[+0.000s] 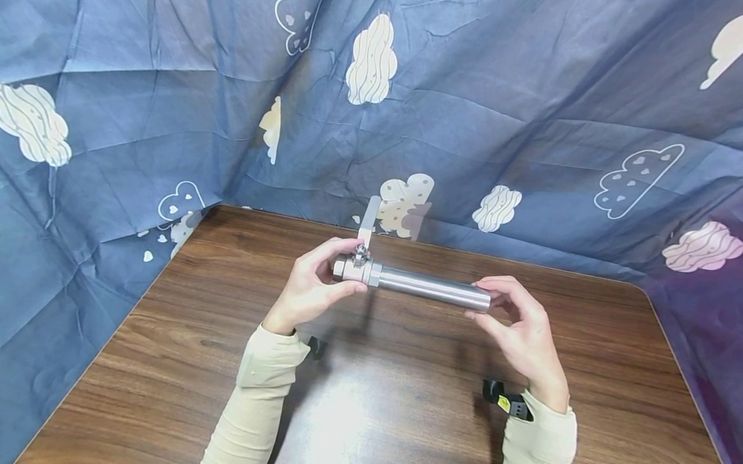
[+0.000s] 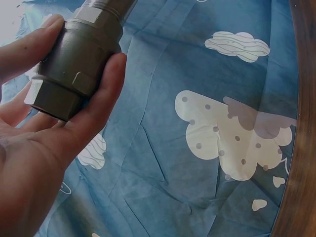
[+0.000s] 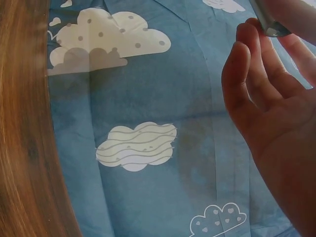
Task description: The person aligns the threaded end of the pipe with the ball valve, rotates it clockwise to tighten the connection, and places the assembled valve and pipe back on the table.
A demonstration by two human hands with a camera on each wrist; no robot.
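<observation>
A steel ball valve point(image 1: 352, 270) with a flat lever handle point(image 1: 369, 221) is joined at its right side to a smooth metal pipe point(image 1: 434, 288). Both are held up above the table, the pipe sloping slightly down to the right. My left hand point(image 1: 310, 285) grips the valve body, thumb below and fingers above. In the left wrist view the valve's hexagonal end point(image 2: 54, 98) sits between thumb and fingers. My right hand point(image 1: 523, 328) pinches the pipe's free end. Only that pipe end point(image 3: 269, 24) shows in the right wrist view.
The brown wooden table point(image 1: 173, 362) lies under both hands. Blue cloth point(image 1: 477, 91) with cloud prints hangs behind it and along the sides. A black wrist-camera mount point(image 1: 513, 406) sits at the right cuff, and another dark piece point(image 1: 316, 347) is by the left cuff.
</observation>
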